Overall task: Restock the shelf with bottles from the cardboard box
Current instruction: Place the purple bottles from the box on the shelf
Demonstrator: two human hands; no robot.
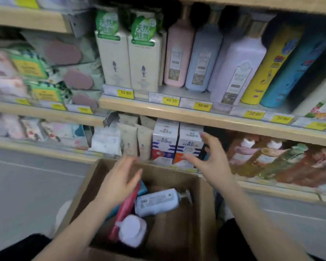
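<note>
Cardboard makes up the open box (203,213) at the bottom of the view, set on the floor right against the lowest shelf (205,114). Inside it lie a pale blue bottle (156,202) on its side with its pump pointing right, a red bottle (124,210) slanting beneath it, and a lilac bottle (133,230) nearer the person (a teal one peeks out under the left hand). The left hand (119,181) hovers over the box's far left part, blurred, fingers loosely apart and holding nothing. The right hand (213,162) is raised at the box's far right corner, fingers spread and curved, empty, just in front of two white cartons (177,142) on the lower shelf. On the shelf above stand cream, pink, blue, lilac, yellow and teal bottles behind yellow price tags (170,101).
</note>
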